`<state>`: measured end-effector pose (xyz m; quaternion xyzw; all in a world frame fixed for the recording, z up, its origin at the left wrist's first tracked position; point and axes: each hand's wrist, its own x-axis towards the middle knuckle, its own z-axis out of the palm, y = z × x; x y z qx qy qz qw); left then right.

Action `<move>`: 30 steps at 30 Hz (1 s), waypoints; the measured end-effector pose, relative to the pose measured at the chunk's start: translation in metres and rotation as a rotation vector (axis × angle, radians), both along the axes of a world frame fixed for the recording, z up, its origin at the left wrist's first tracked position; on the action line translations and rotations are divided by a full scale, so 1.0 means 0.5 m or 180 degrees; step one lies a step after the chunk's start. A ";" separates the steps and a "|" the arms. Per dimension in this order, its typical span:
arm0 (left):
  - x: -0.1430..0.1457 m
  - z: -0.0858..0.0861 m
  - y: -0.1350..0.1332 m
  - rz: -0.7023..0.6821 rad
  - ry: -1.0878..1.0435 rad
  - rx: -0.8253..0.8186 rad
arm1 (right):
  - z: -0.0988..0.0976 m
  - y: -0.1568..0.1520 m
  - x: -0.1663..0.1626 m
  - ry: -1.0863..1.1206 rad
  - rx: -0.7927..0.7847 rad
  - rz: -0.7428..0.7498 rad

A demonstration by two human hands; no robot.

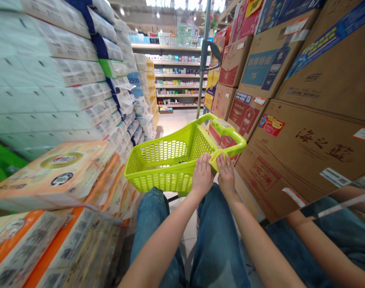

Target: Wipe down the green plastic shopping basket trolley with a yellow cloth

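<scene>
In front of my knees stands a lime-green plastic shopping cart (163, 178), turned sideways, with perforated walls and a looped handle at its right end. Nothing shows inside its basket. My left hand (203, 174) grips the near rim close to the handle end, its fingers laid over the edge. Just right of it, my right hand (226, 174) presses a crumpled yellow cloth (215, 159) against the cart where rim and handle meet. Part of the cloth lies between the two hands. Both thumbs are mostly hidden.
Tall stacks of wrapped tissue packs (62, 92) line the left, with orange packs (59, 168) nearer. Cardboard cartons (314, 140) rise on the right, beside a reflective panel (335, 240). A metal pole (203, 64) stands behind the cart. Stocked shelves (181, 76) close the aisle.
</scene>
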<state>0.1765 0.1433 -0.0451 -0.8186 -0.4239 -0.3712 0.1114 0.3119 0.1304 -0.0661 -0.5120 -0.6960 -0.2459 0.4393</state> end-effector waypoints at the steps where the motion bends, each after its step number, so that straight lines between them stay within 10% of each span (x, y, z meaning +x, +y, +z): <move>1: -0.001 0.002 -0.001 0.0004 0.0031 -0.0027 | 0.010 0.005 0.019 0.0071 0.0052 -0.0085; 7: 0.003 0.007 -0.004 0.0072 0.0076 -0.0086 | 0.086 0.029 0.114 0.0954 0.0206 -0.0659; 17: -0.004 0.012 -0.006 -0.0050 0.0014 -0.0106 | 0.025 -0.012 -0.019 0.0118 -0.0339 0.0104; 24: -0.001 0.012 -0.008 0.0023 0.0032 -0.0131 | 0.121 0.017 0.100 0.0664 -0.0071 -0.0625; 30: 0.005 0.006 -0.004 0.0004 -0.0049 -0.0113 | 0.163 -0.005 0.035 0.0363 -0.0576 -0.0930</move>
